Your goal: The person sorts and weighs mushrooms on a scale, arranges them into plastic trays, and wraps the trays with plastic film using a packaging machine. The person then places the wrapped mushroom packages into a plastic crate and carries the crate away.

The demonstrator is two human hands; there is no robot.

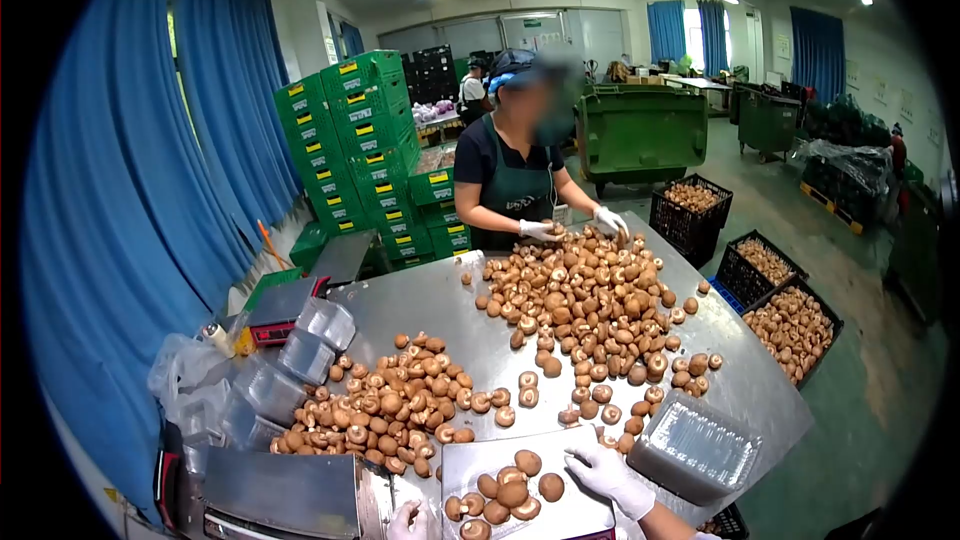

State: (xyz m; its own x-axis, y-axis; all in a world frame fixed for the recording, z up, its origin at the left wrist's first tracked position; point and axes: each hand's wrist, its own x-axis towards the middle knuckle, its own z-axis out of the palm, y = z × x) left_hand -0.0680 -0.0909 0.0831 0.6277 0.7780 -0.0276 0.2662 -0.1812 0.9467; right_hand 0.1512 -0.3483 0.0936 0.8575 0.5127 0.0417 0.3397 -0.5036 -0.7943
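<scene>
My right hand (612, 478), in a white glove, is open beside the right edge of a white board (570, 452), its fingers pointing left. Several brown mushrooms (512, 494) lie on that board. At the bottom edge, left of the board, my left hand (408, 521) is gloved too and partly cut off by the frame; its grip is unclear. A stack of clear plastic trays (695, 447) stands just right of my right hand. One mushroom pile (390, 405) lies on the metal table (400, 295) at the left, and a larger pile (590, 295) lies farther back.
Across the table, a co-worker (510, 165) has both gloved hands at the larger pile. Scales (280, 495) and loose clear trays (275, 390) sit at the left. Green crates (350, 140) are stacked behind. Black crates of mushrooms (795, 330) stand on the floor at the right.
</scene>
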